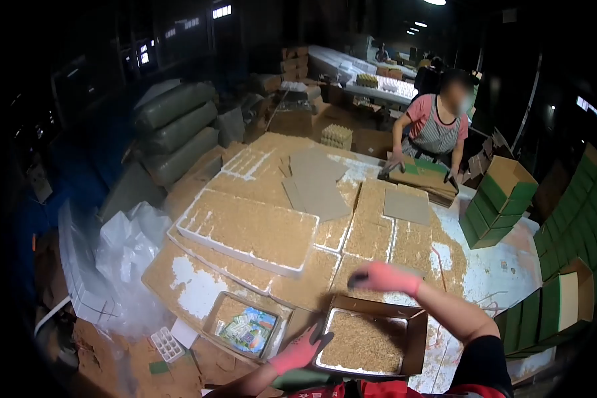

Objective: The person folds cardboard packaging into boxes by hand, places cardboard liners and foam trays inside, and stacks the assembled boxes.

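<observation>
A cardboard box [414, 345] stands open in front of me. Inside it sits a white tray filled with tan, crumbly material [365, 338]. My left hand [297, 351], in a pink glove with dark fingertips, grips the box's left edge. Above the far side of the box is my right hand [385, 277], gloved the same way. Its fingers are bent together, and whatever they may hold is hidden. Left of the box, a smaller open carton [222, 312] contains colourful printed cards [249, 330].
White trays [245, 229] covered in tan material spread over the table, with grey cardboard sheets [318, 186] on top. Green-and-brown boxes [497, 205] stack at right. Opposite, a person [434, 126] handles flat cardboard [421, 178]. Clear plastic [129, 265] lies at left, near a small white tray [167, 345].
</observation>
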The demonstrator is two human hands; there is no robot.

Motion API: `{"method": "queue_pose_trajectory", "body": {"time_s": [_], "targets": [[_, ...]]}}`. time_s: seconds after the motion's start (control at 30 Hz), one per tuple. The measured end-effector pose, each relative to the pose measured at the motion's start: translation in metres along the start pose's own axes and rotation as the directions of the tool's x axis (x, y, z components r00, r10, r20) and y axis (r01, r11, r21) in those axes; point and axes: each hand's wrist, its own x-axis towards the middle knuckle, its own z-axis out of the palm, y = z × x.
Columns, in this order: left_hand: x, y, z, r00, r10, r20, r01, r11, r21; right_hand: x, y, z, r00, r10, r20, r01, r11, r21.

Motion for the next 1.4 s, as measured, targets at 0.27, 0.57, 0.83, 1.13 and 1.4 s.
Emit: {"method": "queue_pose_trajectory", "body": {"time_s": [0.27,0.57,0.83,1.13,1.4], "targets": [[-0.049,-0.12,-0.099,0.742,-0.146,-0.655,0.517,0.746,0.419,0.318,0.287,0.0,0.612,0.55,-0.568,-0.424,0.835,0.351],[-0.053,-0.225,-0.082,0.748,-0.168,-0.642,0.545,0.707,0.451,0.317,0.274,0.029,0.393,0.694,-0.604,-0.546,0.704,0.454],[-0.053,-0.202,-0.112,0.795,-0.349,-0.496,0.607,0.488,0.627,-0.014,0.097,-0.03,0.664,0.016,-0.747,-0.305,0.919,-0.251],[-0.056,-0.064,-0.121,0.525,0.427,-0.736,0.345,0.684,0.643,-0.147,-0.012,0.147,0.966,-0.253,0.059,0.241,0.782,-0.574],[0.029,0.011,0.063,0.762,0.573,0.302,-0.491,0.207,0.846,-0.187,0.009,0.142,0.945,-0.181,0.273,0.219,0.968,-0.119]]}}
